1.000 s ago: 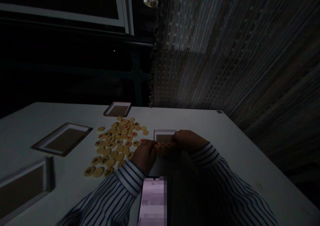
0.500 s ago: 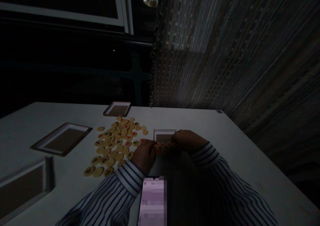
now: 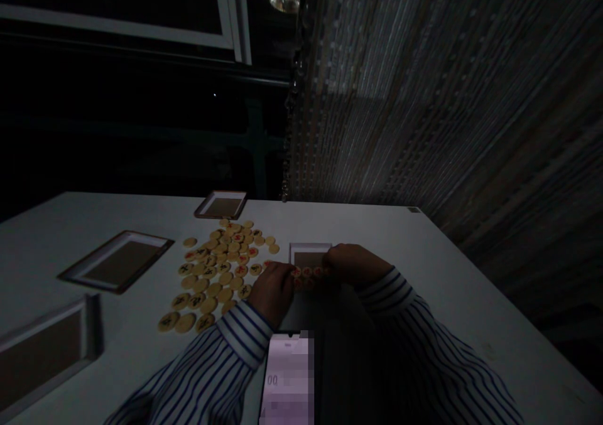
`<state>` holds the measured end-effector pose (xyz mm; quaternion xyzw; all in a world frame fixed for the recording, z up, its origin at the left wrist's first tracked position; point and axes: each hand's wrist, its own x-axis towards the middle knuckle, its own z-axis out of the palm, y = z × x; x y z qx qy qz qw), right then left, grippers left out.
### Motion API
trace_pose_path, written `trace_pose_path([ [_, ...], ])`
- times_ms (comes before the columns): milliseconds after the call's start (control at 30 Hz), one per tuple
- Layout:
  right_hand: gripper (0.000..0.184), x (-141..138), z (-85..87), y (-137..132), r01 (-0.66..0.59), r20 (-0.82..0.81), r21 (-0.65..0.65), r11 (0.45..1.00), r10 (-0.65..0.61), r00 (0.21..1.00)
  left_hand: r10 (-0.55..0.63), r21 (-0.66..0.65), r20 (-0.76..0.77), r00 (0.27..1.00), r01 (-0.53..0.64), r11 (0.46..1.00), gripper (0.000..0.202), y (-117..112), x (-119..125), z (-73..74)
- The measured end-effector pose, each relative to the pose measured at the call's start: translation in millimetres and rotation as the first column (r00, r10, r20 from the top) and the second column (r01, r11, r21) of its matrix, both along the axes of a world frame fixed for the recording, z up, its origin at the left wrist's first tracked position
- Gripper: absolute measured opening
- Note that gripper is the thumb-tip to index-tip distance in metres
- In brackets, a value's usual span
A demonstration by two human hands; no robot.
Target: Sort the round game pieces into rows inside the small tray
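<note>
A small shallow box [image 3: 311, 245] sits in front of me, with red-marked round xiangqi pieces [image 3: 308, 272] in rows at its near part. At its left side is my left hand [image 3: 272, 292], fingers curled together against the end of the rows. My right hand [image 3: 354, 264] bends over the right side, its fingertips down by the last pieces. Both sets of fingertips are in shadow, so what they pinch is hidden. Left of my left hand spreads a heap of loose pale xiangqi pieces [image 3: 225, 279], some with black or red characters, others blank side up.
Shallow box parts lie on the white table [image 3: 424, 324]: one at the back [image 3: 220, 206], one at the left [image 3: 120, 260], one at the near left [image 3: 42, 356]. A lit phone [image 3: 287, 381] lies below my hands. A bead curtain [image 3: 377, 98] hangs behind the table.
</note>
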<state>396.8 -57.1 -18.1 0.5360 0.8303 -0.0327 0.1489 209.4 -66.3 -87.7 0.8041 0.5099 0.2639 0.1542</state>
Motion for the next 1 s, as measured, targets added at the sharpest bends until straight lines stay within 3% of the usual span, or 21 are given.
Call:
trace_pose_path([
  [400, 0.027, 10, -3.9, 4, -0.001, -0.065, 0.110, 0.994, 0.008, 0.998, -0.013, 0.020, 0.000, 1.000, 0.013, 1.000, 0.025, 1, 0, -2.9],
  [600, 0.025, 11, 3.7, 2, -0.026, -0.072, 0.195, 0.980, 0.041, 0.997, -0.011, 0.030, 0.008, 1.000, 0.011, 1.000, 0.025, 0, 0, -1.9],
  [1000, 0.024, 7, 9.4, 0, -0.024, -0.056, 0.235, 0.972, 0.038, 0.998, -0.006, 0.061, 0.026, 1.000, 0.004, 0.998, 0.024, 0, 0, -2.1],
])
